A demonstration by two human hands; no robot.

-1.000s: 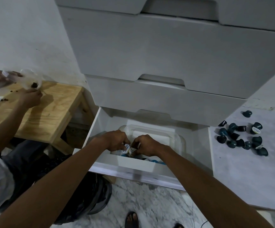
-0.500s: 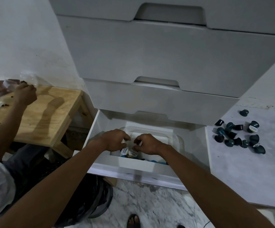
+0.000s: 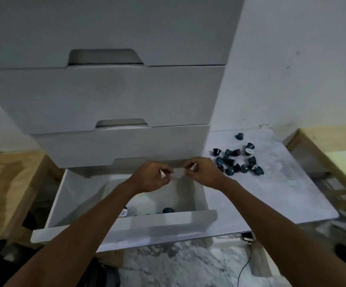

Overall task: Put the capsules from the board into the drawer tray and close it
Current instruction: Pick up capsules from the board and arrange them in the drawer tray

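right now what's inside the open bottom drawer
Inside the drawer, near its front, a white-labelled capsule and a dark teal capsule show. The drawer front and the left forearm cover whatever else lies there.

A home room, by its white chest of drawers (image 3: 105, 96), marble floor (image 3: 178, 266) and plywood table (image 3: 6, 183).

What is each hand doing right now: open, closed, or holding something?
Left hand: fingers curled, pinching a small pale piece; what it is cannot be told.
Right hand: likewise, pinching another pale piece.
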